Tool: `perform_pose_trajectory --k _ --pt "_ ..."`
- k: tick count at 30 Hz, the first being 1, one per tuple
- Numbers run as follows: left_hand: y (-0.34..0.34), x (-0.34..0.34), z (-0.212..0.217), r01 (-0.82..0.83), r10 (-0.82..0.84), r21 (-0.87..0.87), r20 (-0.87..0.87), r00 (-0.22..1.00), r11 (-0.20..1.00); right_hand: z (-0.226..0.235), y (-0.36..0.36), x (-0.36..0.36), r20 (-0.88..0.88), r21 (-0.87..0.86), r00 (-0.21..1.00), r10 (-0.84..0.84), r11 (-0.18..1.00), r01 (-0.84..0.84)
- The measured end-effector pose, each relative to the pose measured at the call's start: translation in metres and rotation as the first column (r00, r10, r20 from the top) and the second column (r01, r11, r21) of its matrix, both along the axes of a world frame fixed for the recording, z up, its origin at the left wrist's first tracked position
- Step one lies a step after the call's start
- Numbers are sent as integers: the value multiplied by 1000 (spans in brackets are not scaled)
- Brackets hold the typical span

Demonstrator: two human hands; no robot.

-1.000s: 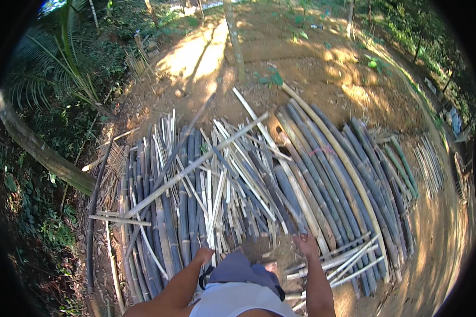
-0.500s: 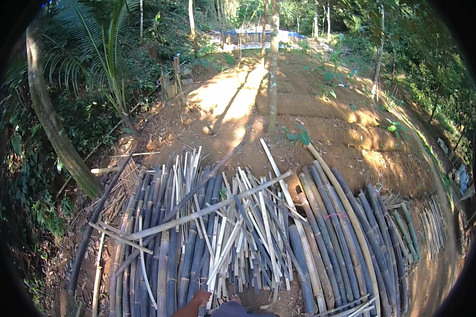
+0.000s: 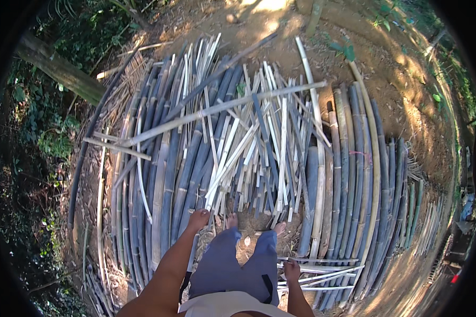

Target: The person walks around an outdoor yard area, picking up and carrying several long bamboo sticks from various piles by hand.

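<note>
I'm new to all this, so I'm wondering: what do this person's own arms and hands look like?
The left hand and right hand are gloveless; no sleeve or cable shows on either forearm. Any small markings are too fine to make out. A whitish top and grey-blue trousers are worn.

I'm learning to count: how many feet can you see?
2. The left foot is just right of the left hand; the right foot is above the right hand in the picture. No others show.
</note>
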State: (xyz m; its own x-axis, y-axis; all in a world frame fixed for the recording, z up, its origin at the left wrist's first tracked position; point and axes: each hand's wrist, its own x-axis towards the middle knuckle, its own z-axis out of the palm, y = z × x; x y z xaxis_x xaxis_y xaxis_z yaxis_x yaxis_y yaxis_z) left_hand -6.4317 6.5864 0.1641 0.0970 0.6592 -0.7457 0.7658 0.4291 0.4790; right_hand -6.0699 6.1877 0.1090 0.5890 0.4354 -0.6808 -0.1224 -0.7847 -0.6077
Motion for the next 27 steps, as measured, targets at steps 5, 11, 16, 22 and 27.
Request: perform_pose_trajectory --k 5,11,16,22,27 --pt "-8 60 -105 -22 18 82 55 998 996 -52 96 -18 -177 115 976 129 987 -109" --pt "7 62 -382 205 -168 75 -344 924 976 -153 52 -129 -537 -48 838 -94 996 81" --pt "76 36 -484 258 64 359 -682 728 897 -167 49 -141 -693 -206 714 -99 976 -65" --pt "124 19 -514 434 -359 30 -512 780 900 -153 100 -103 -649 -278 634 -420 907 317" --pt "106 23 -469 -26 28 -48 39 999 998 -157 108 -114 -624 -269 718 -308 947 173"
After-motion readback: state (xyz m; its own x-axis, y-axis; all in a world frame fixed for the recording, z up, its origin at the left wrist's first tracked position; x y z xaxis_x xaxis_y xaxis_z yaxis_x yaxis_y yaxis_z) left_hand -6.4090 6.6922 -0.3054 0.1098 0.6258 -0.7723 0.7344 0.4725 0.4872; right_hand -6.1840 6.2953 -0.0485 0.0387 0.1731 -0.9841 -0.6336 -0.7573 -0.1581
